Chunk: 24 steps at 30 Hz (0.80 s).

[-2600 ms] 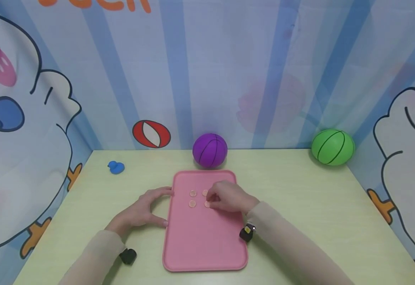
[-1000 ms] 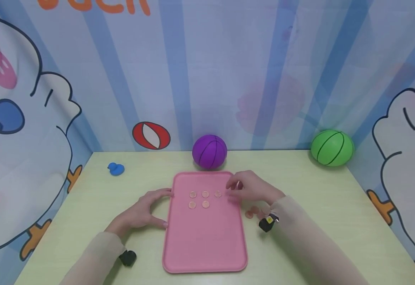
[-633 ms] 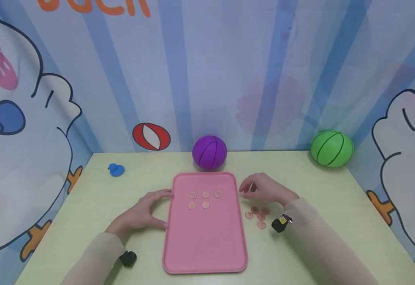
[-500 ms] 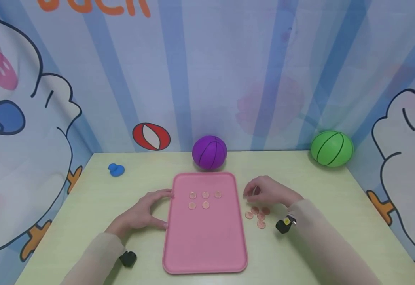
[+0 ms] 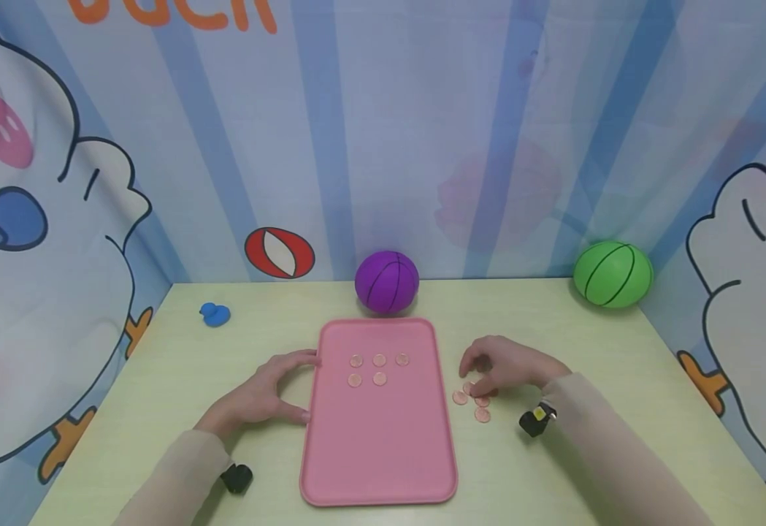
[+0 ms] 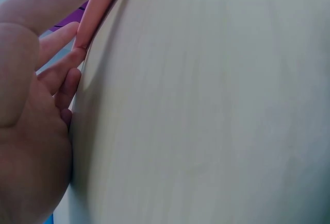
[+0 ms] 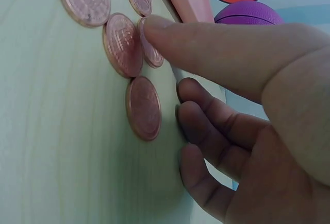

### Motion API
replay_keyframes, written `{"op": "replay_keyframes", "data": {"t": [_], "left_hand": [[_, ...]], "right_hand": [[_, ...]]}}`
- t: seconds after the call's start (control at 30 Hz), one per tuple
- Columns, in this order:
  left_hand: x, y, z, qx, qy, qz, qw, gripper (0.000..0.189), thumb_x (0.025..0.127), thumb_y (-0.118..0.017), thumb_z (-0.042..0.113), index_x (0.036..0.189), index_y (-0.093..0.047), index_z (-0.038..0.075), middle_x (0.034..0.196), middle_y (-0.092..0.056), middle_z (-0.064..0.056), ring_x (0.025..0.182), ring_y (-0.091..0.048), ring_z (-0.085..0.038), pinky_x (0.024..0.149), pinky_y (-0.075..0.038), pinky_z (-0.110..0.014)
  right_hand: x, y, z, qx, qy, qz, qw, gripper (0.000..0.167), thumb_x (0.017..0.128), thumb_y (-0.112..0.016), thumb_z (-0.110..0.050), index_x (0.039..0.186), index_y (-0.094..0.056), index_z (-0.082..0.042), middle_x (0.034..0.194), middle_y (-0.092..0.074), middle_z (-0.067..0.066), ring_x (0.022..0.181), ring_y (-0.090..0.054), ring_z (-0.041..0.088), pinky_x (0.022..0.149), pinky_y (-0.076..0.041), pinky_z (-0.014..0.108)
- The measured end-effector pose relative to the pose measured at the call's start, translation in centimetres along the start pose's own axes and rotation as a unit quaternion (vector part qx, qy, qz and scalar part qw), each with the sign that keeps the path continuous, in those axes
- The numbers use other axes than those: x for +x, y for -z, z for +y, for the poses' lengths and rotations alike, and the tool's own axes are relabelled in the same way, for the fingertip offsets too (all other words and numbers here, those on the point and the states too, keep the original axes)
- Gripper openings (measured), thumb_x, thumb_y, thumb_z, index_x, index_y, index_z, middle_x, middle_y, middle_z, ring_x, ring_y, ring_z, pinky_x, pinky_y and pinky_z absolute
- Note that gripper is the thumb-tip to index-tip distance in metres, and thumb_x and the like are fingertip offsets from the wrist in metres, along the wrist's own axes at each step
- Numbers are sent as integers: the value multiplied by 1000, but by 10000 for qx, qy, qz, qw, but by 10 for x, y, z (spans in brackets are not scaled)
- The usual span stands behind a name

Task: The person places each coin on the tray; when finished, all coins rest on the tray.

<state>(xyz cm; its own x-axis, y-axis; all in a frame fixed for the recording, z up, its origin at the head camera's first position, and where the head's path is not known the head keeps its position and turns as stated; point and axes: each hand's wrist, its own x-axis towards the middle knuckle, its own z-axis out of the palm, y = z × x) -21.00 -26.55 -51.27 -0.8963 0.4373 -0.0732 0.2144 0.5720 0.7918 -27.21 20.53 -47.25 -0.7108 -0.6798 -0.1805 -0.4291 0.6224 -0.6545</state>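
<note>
My left hand (image 5: 261,387) rests at the left edge of the pink tray (image 5: 379,453), fingertips and thumb against its rim. Several copper-coloured coins (image 5: 379,360) lie flat near the tray's far end, three in the back row and two in front. To the right of the tray, my right hand (image 5: 514,363) hovers over a loose cluster of coins (image 5: 482,415) on the table. In the right wrist view its thumb overlaps one coin (image 7: 152,46), while the other fingers stay curved and apart from the thumb. Nothing shows between them.
Behind the tray sits a purple ball (image 5: 387,283), close to its far rim. A green ball (image 5: 613,274) stands at the table's back right corner, and a small blue duck (image 5: 215,314) at the back left. A printed curtain (image 5: 409,146) closes off the back.
The right hand has let go of a coin on the tray and moved right to the loose coins, lowering over them. The left hand has stayed at the tray's edge.
</note>
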Motion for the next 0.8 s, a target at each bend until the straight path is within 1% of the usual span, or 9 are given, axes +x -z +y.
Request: {"op": "replay_keyframes", "data": {"t": [0.07, 0.17, 0.27, 0.4, 0.53, 0.67, 0.8], "left_hand": [[0, 0, 1, -30, 55, 12, 10000, 93, 70, -98, 37, 152, -54, 33, 168, -37, 2, 157, -22, -36, 123, -15, -74], [-1, -1, 1, -20, 13, 29, 10000, 93, 70, -98, 38, 152, -54, 32, 168, -38, 1, 157, -23, -37, 123, -15, -75], [-1, -1, 2, -16, -19, 23, 10000, 93, 70, -98, 37, 152, -54, 31, 168, -38, 1, 157, -24, -37, 123, -16, -74], [0, -1, 2, -35, -1, 17, 10000, 93, 70, -98, 38, 152, -54, 32, 168, -38, 2, 157, -23, -37, 123, -16, -75], [0, 0, 2, -39, 33, 28, 10000, 93, 70, -98, 38, 152, -54, 33, 168, -38, 2, 157, -23, -36, 123, -16, -74], [0, 0, 1, -20, 52, 19, 10000, 93, 70, -98, 38, 152, -54, 34, 168, -37, 2, 157, -23, -36, 123, -16, -74], [0, 0, 1, -39, 107, 10, 9999, 93, 70, -98, 39, 151, -53, 35, 168, -37, 3, 157, -23, -36, 123, -16, -75]], "right_hand": [[0, 0, -1, -49, 2, -2, 10000, 21, 85, -87, -18, 103, -77, -16, 96, -67, -1, 89, -57, 19, 79, -49, 29], [1, 0, -2, -59, -45, -16, 10000, 20, 85, -87, -17, 102, -77, -16, 95, -66, -1, 89, -57, 20, 80, -49, 29], [1, 1, -4, -18, -121, -55, 9999, 18, 86, -86, -16, 101, -76, -16, 95, -67, 0, 88, -57, 19, 77, -51, 29], [3, 0, -5, 103, -228, -116, 9996, 14, 89, -83, -12, 99, -75, -14, 90, -65, 2, 76, -60, 15, 70, -53, 28], [4, 0, -6, 264, -279, -174, 9991, 10, 92, -79, -9, 99, -74, -13, 82, -64, 2, 62, -62, 15, 66, -52, 27], [4, 0, -5, 363, -214, -249, 9988, 8, 94, -78, -10, 100, -74, -13, 76, -64, 2, 58, -62, 17, 64, -52, 27], [4, 0, -3, 374, -256, -226, 9987, 9, 94, -79, -12, 101, -74, -14, 80, -64, 2, 60, -62, 16, 66, -52, 28]]}}
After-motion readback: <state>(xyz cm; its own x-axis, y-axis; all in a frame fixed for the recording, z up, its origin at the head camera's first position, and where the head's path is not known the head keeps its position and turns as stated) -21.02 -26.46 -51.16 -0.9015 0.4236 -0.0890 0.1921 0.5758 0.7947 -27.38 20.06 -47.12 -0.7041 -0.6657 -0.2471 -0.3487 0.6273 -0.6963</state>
